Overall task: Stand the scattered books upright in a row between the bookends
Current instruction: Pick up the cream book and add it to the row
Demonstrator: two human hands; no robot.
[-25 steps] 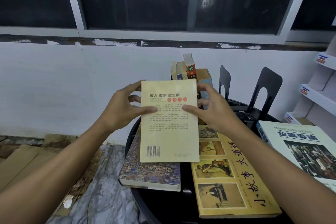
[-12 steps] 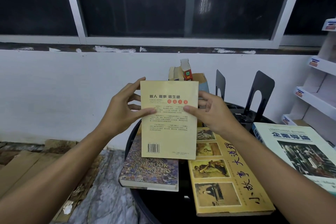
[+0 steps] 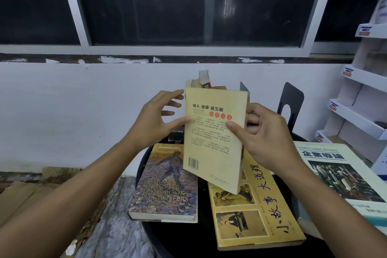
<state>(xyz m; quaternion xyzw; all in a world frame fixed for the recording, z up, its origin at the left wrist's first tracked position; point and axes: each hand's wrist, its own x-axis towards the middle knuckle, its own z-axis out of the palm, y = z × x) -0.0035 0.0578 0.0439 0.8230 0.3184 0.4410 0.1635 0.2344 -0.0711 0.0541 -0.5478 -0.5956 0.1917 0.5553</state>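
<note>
A pale yellow paperback (image 3: 213,136), back cover toward me, is held upright above the black round table (image 3: 188,241). My left hand (image 3: 152,123) pinches its left edge and my right hand (image 3: 266,138) grips its right edge. Behind the paperback, several books (image 3: 199,84) stand upright, mostly hidden. Two black metal bookends rise at the back right, one thin (image 3: 244,87) and one with an arched cutout (image 3: 290,107). Lying flat are a writers' handbook (image 3: 167,190), a yellow illustrated book (image 3: 255,211) and a large white-green book (image 3: 343,182).
A white wall and a dark window stand right behind the table. White shelves (image 3: 360,98) fill the right side. Cardboard (image 3: 18,195) and grey sheeting (image 3: 117,226) cover the floor to the left.
The paperback has tilted, its lower end swinging right and its spine edge turning into view. My left fingers have spread along the left edge.
</note>
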